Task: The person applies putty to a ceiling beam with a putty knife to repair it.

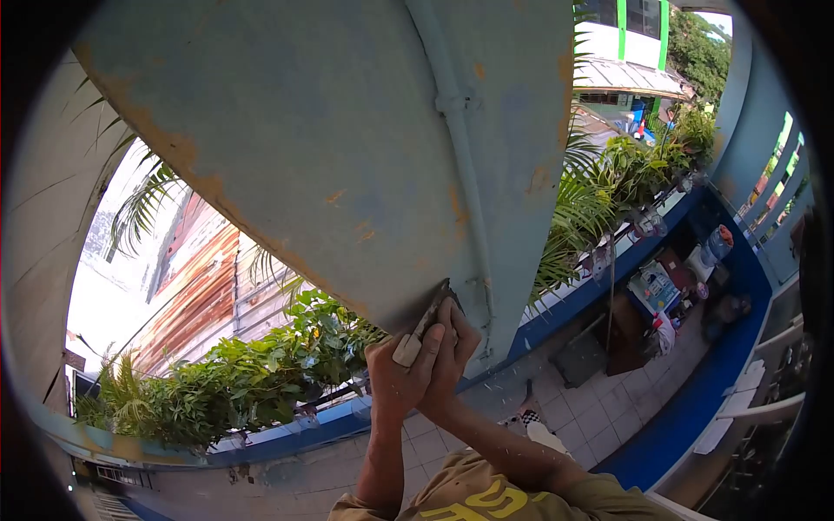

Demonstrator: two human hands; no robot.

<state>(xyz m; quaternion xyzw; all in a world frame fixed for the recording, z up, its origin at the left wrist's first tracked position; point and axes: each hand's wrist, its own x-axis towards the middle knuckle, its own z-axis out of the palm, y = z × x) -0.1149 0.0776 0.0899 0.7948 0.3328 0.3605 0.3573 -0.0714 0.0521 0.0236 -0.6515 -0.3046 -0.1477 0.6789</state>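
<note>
A scraper (407, 350) with a pale handle is pressed against the lower part of a painted pillar (347, 130). My left hand (393, 375) is closed around the handle end. My right hand (456, 340) is closed higher up, close to the dark blade, which is partly hidden by the fingers. Grey-green paint on the pillar is worn, with tan patches along its edges. Up the pillar's face runs a painted pipe (465, 165), just right of my hands. Small pale flecks show in the air below them.
Leafy plants (252, 373) line the blue-edged railing on both sides of the pillar. To the right, a cluttered table (653, 286) and a grey bin (579, 358) stand on the tiled floor (599, 408). Rusty roofing (195, 286) shows beyond the railing.
</note>
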